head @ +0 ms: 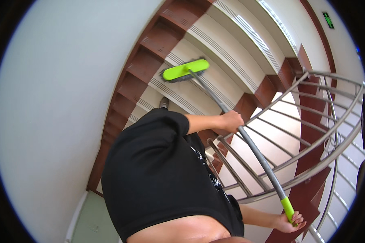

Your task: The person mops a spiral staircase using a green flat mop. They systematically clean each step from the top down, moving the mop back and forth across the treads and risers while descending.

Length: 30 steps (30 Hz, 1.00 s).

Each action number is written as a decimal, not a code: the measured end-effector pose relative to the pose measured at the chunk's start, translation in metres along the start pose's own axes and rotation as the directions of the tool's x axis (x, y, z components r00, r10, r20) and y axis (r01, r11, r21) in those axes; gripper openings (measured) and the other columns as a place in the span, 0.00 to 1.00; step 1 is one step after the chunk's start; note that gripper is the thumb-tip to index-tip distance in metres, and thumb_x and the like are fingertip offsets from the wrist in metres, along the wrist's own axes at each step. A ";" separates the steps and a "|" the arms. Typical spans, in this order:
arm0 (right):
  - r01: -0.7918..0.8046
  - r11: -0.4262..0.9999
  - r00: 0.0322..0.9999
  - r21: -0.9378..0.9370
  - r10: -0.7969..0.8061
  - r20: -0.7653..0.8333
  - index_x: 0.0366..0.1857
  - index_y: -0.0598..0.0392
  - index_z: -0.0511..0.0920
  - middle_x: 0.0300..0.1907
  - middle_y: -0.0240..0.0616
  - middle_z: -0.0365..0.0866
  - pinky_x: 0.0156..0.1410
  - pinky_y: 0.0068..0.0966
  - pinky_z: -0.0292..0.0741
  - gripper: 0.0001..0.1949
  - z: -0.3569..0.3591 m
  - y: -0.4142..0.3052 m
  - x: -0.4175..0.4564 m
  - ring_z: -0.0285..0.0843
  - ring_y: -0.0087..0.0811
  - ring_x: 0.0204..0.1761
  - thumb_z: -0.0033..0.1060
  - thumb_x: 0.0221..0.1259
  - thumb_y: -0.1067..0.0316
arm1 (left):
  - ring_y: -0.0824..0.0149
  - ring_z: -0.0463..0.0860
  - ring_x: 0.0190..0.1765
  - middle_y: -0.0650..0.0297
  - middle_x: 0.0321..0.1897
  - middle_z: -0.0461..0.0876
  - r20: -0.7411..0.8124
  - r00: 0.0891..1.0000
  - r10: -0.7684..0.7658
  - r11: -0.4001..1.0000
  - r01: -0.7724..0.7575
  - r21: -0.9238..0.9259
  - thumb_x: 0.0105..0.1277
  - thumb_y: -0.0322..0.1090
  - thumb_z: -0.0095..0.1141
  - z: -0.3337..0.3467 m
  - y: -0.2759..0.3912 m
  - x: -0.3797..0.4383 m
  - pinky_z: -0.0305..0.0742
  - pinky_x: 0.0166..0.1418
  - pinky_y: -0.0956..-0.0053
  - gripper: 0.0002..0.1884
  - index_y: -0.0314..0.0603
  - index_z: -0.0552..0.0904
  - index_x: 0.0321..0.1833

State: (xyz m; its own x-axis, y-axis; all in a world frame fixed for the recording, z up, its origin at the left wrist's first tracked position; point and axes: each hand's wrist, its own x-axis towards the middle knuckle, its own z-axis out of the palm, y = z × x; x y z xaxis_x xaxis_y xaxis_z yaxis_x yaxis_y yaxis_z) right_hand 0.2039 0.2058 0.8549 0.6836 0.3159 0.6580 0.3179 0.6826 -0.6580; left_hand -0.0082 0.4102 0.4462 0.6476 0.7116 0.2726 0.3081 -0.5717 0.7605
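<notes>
A broom with a bright green head [197, 66] and dark bristles [182, 79] rests on a pale stair tread. Its grey metal pole [258, 152] runs down to the right, ending in a green grip [287, 208]. My left hand [232, 121] is closed around the middle of the pole. Lower down, my right hand [290, 221] is wrapped loosely around the end of the green grip, some fingers partly extended. The broom head lies beyond a shoe [164, 102] on a nearby step.
Stairs with grooved edges [228, 62] and dark red-brown borders [152, 50] rise along a white wall [54, 91]. A stainless-steel railing [319, 161] bounds the open side, passing close to the pole. A lit green sign [328, 20] hangs at upper right.
</notes>
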 end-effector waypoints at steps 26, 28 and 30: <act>-0.372 0.913 0.891 0.171 0.299 0.343 0.26 0.51 0.69 0.18 0.28 0.57 0.20 0.21 0.52 0.10 0.179 0.221 -0.095 0.50 0.21 0.15 0.40 0.68 0.71 | 0.46 0.84 0.34 0.53 0.24 0.84 -0.599 0.721 -0.349 0.869 0.488 0.082 0.46 0.30 0.68 -0.142 -0.202 -0.114 0.78 0.38 0.52 0.05 0.47 0.83 0.24; -0.453 0.851 0.869 0.267 0.354 0.345 0.29 0.51 0.68 0.18 0.28 0.56 0.20 0.21 0.54 0.09 0.170 0.200 -0.123 0.51 0.21 0.14 0.38 0.70 0.71 | 0.47 0.85 0.35 0.55 0.25 0.85 -0.420 0.787 -0.452 0.828 0.545 0.131 0.48 0.34 0.67 -0.146 -0.210 -0.133 0.80 0.40 0.53 0.04 0.49 0.83 0.24; -0.508 0.821 0.847 0.262 0.420 0.327 0.31 0.52 0.68 0.19 0.29 0.56 0.20 0.20 0.56 0.09 0.158 0.184 -0.134 0.51 0.22 0.14 0.36 0.71 0.71 | 0.48 0.85 0.35 0.56 0.25 0.85 -0.424 0.842 -0.334 0.874 0.445 0.195 0.49 0.36 0.66 -0.147 -0.213 -0.144 0.81 0.40 0.53 0.04 0.50 0.84 0.25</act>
State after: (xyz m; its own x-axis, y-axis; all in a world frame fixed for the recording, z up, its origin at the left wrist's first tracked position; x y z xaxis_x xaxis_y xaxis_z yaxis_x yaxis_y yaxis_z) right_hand 0.0673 0.3934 0.7031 0.4976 0.7692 0.4008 -0.2585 0.5726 -0.7780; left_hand -0.2697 0.4895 0.3312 0.1464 0.9633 0.2250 0.6933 -0.2622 0.6712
